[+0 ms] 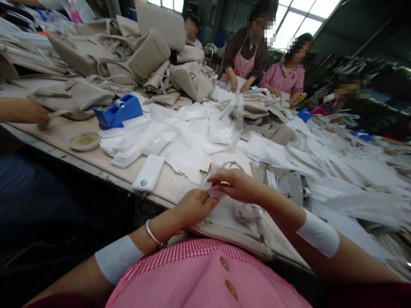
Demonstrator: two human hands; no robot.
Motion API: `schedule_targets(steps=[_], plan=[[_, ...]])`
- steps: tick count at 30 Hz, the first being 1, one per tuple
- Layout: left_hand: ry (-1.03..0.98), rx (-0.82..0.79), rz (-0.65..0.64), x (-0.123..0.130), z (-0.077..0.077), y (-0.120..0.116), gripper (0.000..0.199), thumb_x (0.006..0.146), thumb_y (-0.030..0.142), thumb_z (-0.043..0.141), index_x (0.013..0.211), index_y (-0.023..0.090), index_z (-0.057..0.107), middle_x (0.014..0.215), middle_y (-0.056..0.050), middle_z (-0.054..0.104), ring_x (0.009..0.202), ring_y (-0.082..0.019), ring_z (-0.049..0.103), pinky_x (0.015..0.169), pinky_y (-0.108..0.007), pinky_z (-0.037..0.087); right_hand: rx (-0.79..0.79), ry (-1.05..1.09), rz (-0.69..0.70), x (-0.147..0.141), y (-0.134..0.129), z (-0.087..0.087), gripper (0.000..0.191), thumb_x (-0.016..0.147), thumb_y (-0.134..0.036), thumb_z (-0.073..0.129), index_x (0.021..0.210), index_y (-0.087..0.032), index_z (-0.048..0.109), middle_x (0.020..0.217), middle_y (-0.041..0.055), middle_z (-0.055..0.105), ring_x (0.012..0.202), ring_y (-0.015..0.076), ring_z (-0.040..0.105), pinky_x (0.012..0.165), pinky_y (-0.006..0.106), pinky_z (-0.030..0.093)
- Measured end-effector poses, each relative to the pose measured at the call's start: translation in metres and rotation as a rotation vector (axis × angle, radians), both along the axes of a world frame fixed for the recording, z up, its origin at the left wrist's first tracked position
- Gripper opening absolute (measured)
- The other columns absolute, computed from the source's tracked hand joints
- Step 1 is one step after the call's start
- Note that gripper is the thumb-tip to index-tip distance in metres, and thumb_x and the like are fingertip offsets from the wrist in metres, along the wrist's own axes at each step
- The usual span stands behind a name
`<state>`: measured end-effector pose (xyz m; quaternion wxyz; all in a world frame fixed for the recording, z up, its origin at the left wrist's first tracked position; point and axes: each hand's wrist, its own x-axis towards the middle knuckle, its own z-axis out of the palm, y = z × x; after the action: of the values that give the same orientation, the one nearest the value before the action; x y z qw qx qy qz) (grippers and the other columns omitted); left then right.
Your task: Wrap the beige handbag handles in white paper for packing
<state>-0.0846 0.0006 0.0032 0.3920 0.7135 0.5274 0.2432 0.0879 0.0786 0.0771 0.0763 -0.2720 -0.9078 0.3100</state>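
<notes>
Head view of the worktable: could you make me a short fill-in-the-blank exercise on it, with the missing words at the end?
1. A silver bangle circles the person's ____ wrist.
2. The tape dispenser on the table is coloured ____.
3. The pink apron shows ____ brown buttons.
4. A small pale piece is between the left hand and the ____ hand.

Missing words: left; blue; two; right.

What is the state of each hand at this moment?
Left hand: closed on a small pale slip.
Right hand: partly curled at the slip; whether it grips cannot be told.
</notes>
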Motion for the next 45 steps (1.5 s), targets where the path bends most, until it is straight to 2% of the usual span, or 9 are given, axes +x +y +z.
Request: schedule_targets(steps=[4, 14, 20, 26, 31, 35, 39, 42, 45], plan=[[0.019, 0.008, -0.016, 0.0, 0.002, 0.001, 0.033, 0.09, 0.037, 0.049, 0.075, 0.015, 0.069, 0.056, -0.001, 0.058, 0.056, -0.016, 0.054, 0.054, -0.027, 0.029, 0.184, -0.082, 0.175, -0.008, 0.006, 0.004, 0.017, 0.088, -0.014, 0.058, 0.093, -0.016, 0.074, 0.085, 0.0068, 0.068, 0.078, 0.0143, 0.059, 0.071, 0.026, 0.042], [0.046, -0.01, -0.041, -0.001, -0.001, 0.003, 0.033, 0.089, 0.04, 0.05, 0.077, 0.016, 0.068, 0.07, -0.006, 0.069, 0.065, -0.019, 0.061, 0.057, -0.027, 0.032, 0.218, -0.146, 0.272, -0.013, 0.011, 0.004, 0.017, 0.087, -0.01, 0.058, 0.08, -0.015, 0.072, 0.079, 0.0042, 0.063, 0.07, 0.0113, 0.053, 0.066, 0.024, 0.037], [0.054, -0.033, 0.0, -0.001, -0.003, 0.003, 0.039, 0.089, 0.045, 0.049, 0.072, 0.015, 0.067, 0.062, -0.005, 0.065, 0.058, -0.018, 0.056, 0.053, -0.028, 0.029, 0.426, -0.166, 0.302, -0.016, 0.009, -0.007, 0.025, 0.088, -0.016, 0.057, 0.064, -0.015, 0.064, 0.067, 0.0028, 0.057, 0.064, 0.0128, 0.047, 0.063, 0.027, 0.033], [-0.017, -0.037, -0.007, -0.002, -0.003, 0.006, 0.039, 0.089, 0.045, 0.047, 0.071, 0.015, 0.065, 0.064, -0.003, 0.062, 0.06, -0.016, 0.054, 0.052, -0.026, 0.03, 0.673, -0.158, 0.384, -0.012, -0.002, -0.016, 0.019, 0.091, -0.019, 0.055, 0.074, -0.016, 0.062, 0.073, 0.0044, 0.058, 0.073, 0.0178, 0.044, 0.07, 0.033, 0.031], [-0.015, -0.02, -0.015, -0.002, -0.004, 0.007, 0.033, 0.087, 0.041, 0.049, 0.074, 0.015, 0.066, 0.066, -0.003, 0.062, 0.062, -0.016, 0.055, 0.054, -0.025, 0.031, 0.579, -0.162, 0.445, -0.005, -0.003, -0.005, 0.02, 0.094, -0.023, 0.052, 0.08, -0.016, 0.065, 0.08, 0.0059, 0.061, 0.077, 0.018, 0.047, 0.076, 0.034, 0.034], [-0.01, -0.038, -0.011, 0.0, -0.003, 0.005, 0.04, 0.089, 0.046, 0.046, 0.072, 0.016, 0.066, 0.063, -0.003, 0.062, 0.062, -0.017, 0.056, 0.054, -0.026, 0.03, 0.315, -0.092, 0.3, -0.004, 0.005, -0.005, 0.024, 0.092, -0.023, 0.056, 0.072, -0.015, 0.068, 0.076, 0.0055, 0.062, 0.073, 0.0149, 0.052, 0.073, 0.03, 0.039], [0.015, -0.03, 0.0, 0.002, -0.003, 0.004, 0.04, 0.089, 0.047, 0.048, 0.073, 0.016, 0.067, 0.062, -0.004, 0.063, 0.062, -0.018, 0.058, 0.054, -0.027, 0.029, 0.111, -0.141, 0.186, -0.011, 0.014, -0.008, 0.008, 0.08, -0.015, 0.068, 0.073, -0.016, 0.071, 0.075, 0.0025, 0.065, 0.072, 0.0127, 0.056, 0.068, 0.024, 0.04], [0.03, -0.015, 0.01, 0.003, -0.003, 0.005, 0.038, 0.088, 0.046, 0.049, 0.074, 0.015, 0.067, 0.064, -0.006, 0.065, 0.062, -0.019, 0.059, 0.054, -0.027, 0.028, 0.132, -0.249, 0.179, -0.019, 0.015, -0.004, 0.011, 0.076, -0.011, 0.068, 0.082, -0.018, 0.075, 0.081, 0.0037, 0.068, 0.075, 0.014, 0.058, 0.067, 0.024, 0.04], [0.047, -0.006, -0.003, 0.003, -0.002, 0.005, 0.038, 0.088, 0.045, 0.048, 0.074, 0.015, 0.067, 0.062, -0.005, 0.064, 0.061, -0.019, 0.058, 0.054, -0.027, 0.028, 0.223, -0.361, 0.236, -0.024, 0.014, 0.0, 0.01, 0.076, -0.011, 0.066, 0.074, -0.018, 0.074, 0.075, 0.005, 0.068, 0.074, 0.0152, 0.058, 0.069, 0.026, 0.039]])
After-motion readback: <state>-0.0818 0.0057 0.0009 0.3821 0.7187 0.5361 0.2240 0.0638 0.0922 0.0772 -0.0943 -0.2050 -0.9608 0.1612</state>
